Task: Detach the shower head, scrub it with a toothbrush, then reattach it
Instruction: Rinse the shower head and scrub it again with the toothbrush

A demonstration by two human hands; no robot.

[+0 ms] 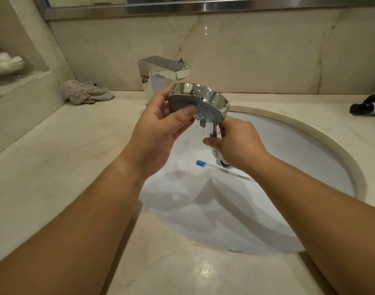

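Observation:
I hold a chrome shower head [205, 97] above the white sink basin [299, 150], its grey nozzle face tilted down toward me. My left hand [159, 133] grips the round head, thumb pressed on the nozzle face. My right hand [235, 143] is wrapped around the chrome handle below it. A white toothbrush [222, 169] with blue bristles lies in the basin near the drain, under my right wrist. Water drips from the head's lower edge.
A chrome faucet [161, 75] stands right behind the shower head. A crumpled grey cloth [84, 92] lies on the marble counter [54, 150] at the left. Dark bottles [369, 105] lie at the right edge. A dish [5, 64] sits on the left ledge.

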